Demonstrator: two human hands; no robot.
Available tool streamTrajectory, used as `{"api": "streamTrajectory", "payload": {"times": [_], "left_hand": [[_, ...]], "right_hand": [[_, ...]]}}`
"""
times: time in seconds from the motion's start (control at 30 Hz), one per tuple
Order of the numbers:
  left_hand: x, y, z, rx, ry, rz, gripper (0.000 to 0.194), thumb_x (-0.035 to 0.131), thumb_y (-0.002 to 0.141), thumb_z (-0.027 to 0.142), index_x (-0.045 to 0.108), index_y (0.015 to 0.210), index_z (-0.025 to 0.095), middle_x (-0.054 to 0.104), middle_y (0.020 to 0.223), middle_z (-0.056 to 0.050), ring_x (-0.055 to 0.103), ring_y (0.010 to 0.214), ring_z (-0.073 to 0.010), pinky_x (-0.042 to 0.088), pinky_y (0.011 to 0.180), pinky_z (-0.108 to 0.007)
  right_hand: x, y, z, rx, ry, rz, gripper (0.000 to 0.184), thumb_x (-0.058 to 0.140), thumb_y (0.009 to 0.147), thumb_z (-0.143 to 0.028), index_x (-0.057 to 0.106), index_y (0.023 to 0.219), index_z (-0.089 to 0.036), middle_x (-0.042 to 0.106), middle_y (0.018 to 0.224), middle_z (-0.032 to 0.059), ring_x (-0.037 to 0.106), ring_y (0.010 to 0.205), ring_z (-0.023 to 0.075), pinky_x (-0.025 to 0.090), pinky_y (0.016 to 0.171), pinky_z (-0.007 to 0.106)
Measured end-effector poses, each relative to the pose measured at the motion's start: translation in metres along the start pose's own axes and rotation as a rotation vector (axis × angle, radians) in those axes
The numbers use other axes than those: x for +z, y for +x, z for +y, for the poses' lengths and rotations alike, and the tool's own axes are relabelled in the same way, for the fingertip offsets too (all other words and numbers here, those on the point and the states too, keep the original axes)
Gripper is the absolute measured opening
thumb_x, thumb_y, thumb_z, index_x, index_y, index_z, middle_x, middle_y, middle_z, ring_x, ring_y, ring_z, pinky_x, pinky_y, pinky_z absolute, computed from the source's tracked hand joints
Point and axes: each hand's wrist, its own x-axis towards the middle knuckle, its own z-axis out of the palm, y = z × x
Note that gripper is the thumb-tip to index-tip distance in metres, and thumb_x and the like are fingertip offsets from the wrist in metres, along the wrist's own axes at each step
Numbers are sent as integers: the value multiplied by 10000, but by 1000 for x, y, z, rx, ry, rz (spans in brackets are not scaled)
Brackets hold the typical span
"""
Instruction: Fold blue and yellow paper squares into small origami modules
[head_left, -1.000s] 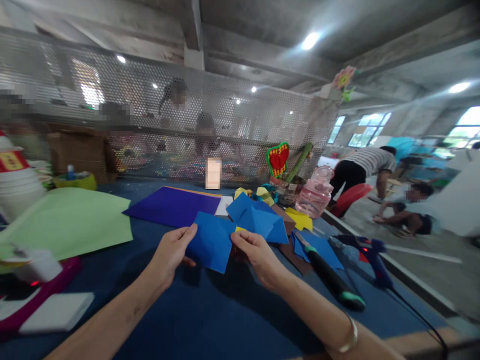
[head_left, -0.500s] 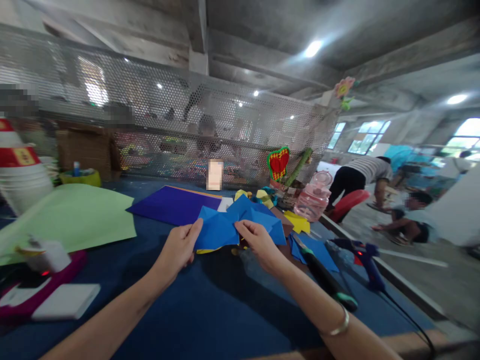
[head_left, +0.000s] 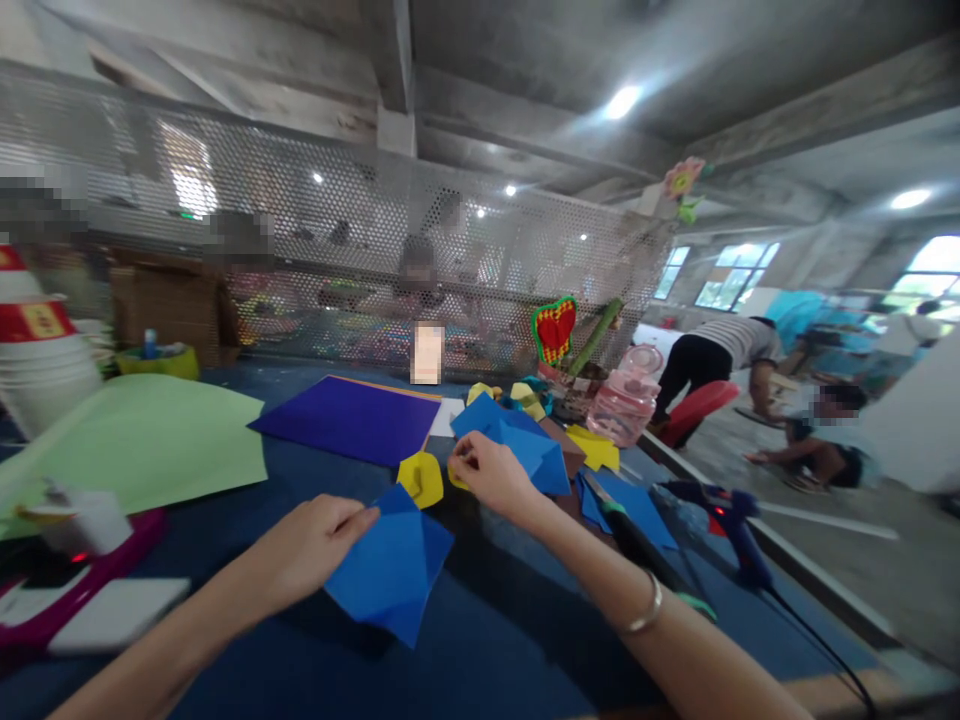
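My left hand [head_left: 304, 548] pinches a creased blue paper square [head_left: 391, 575] by its left corner, low over the blue table [head_left: 480, 640]. My right hand [head_left: 489, 476] is further back, fingers curled on a small yellow paper piece [head_left: 454, 475] at its tips. A second yellow curled paper piece [head_left: 421, 478] lies just left of it. Behind my right hand sits a pile of folded blue papers [head_left: 517, 440].
A purple sheet [head_left: 345, 420] and a green sheet [head_left: 135, 440] lie at the back left. A black-handled tool [head_left: 637, 545] and a blue glue gun [head_left: 731, 525] lie to the right. A pink bottle [head_left: 626, 395] stands behind. Other people work beyond the mesh screen and at the right.
My right hand let go of the blue paper and moved back to the yellow piece. My left hand drew the blue paper down and toward me.
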Motion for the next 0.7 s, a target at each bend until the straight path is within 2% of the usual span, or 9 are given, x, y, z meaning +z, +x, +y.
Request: {"api": "streamTrajectory", "payload": {"times": [0.07, 0.23, 0.3, 0.37, 0.43, 0.57, 0.63, 0.7], "left_hand": [[6, 1, -4, -2, -9, -48, 445, 461, 820, 499, 475, 486, 206, 509, 504, -3, 469, 499, -163, 227, 501, -252], [9, 2, -4, -41, 148, -21, 431, 453, 828, 481, 524, 505, 205, 575, 531, -32, 546, 547, -196, 247, 531, -266], [6, 0, 1, -80, 294, -10, 374, 417, 848, 468, 577, 623, 215, 634, 633, -48, 595, 630, -235, 274, 552, -282], [3, -2, 8, -81, 414, 55, 304, 406, 855, 443, 599, 787, 217, 674, 798, -71, 623, 764, -275, 328, 596, -308], [1, -1, 14, -41, 459, 130, 273, 418, 852, 421, 583, 904, 209, 668, 947, -91, 615, 900, -298, 383, 672, -342], [2, 15, 17, 21, 351, 122, 248, 439, 844, 399, 585, 927, 216, 666, 991, -79, 617, 935, -284, 430, 748, -368], [5, 27, 14, 46, 246, 150, 276, 462, 832, 411, 588, 957, 200, 669, 1005, -93, 618, 956, -279, 440, 791, -371], [7, 38, 12, 54, 102, 233, 381, 482, 818, 455, 566, 1048, 164, 669, 1017, -118, 622, 959, -272, 449, 805, -365]], "right_hand": [[7, 0, -6, 14, -78, 2, 133, 610, 811, -300, 576, 896, -204, 685, 757, 67, 643, 780, 247, 389, 662, 306], [19, -4, -22, 1, -409, -16, 291, 571, 848, -427, 541, 1019, -193, 681, 833, 105, 637, 816, 283, 385, 687, 343], [23, -4, -25, -86, -488, 48, 254, 583, 843, -372, 544, 1011, -186, 677, 919, 116, 609, 925, 288, 376, 758, 358], [27, -1, -26, -153, -517, 98, 261, 602, 824, -336, 546, 1026, -181, 664, 1011, 123, 563, 1026, 294, 344, 832, 376], [31, 2, -24, -144, -489, 75, 330, 624, 802, -351, 543, 1065, -168, 666, 1017, 134, 553, 1034, 302, 315, 864, 397], [32, 9, -19, -109, -409, 5, 335, 610, 809, -280, 532, 1117, -173, 695, 878, 81, 595, 948, 262, 287, 876, 395], [27, 8, -19, -123, -363, 40, 340, 572, 833, -228, 500, 1164, -205, 696, 875, 38, 592, 960, 231, 277, 884, 377], [20, 5, -21, -147, -260, 107, 361, 570, 836, -208, 479, 1184, -224, 692, 862, 7, 591, 952, 214, 275, 884, 368]]}}
